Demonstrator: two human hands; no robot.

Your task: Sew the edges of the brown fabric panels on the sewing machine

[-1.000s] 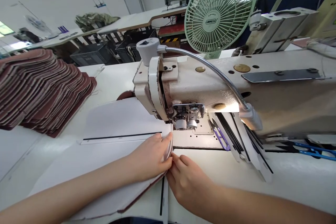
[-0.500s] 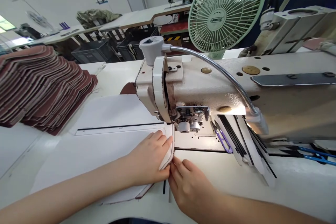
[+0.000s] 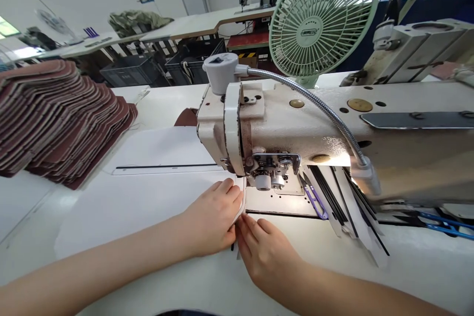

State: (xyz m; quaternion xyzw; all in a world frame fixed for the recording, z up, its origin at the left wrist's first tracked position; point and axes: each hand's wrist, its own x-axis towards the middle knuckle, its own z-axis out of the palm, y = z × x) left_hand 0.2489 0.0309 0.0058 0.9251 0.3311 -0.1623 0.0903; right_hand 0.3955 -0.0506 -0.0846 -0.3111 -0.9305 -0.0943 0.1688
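A white sheet-like panel (image 3: 122, 212) lies flat on the sewing machine's table, with a narrow black strip (image 3: 166, 166) running across it. Its right edge passes under the head of the sewing machine (image 3: 231, 133). My left hand (image 3: 215, 215) is closed over that edge, fingers curled on top, just in front of the presser area. Close beside it, my right hand (image 3: 264, 252) pinches the near corner of the same edge between thumb and fingers. The needle and the fingertips' undersides are hidden.
A tall stack of brown-red panels (image 3: 62, 123) stands at left. Purple thread snips (image 3: 314, 197), black and white strips (image 3: 333, 197) and blue-handled scissors (image 3: 440, 222) lie right of the needle area. A green fan (image 3: 322, 19) stands behind the machine.
The panel has slid away from me and turned slightly; its near dark-edged corner no longer shows below my left forearm. Both hands have moved slightly forward with the edge.
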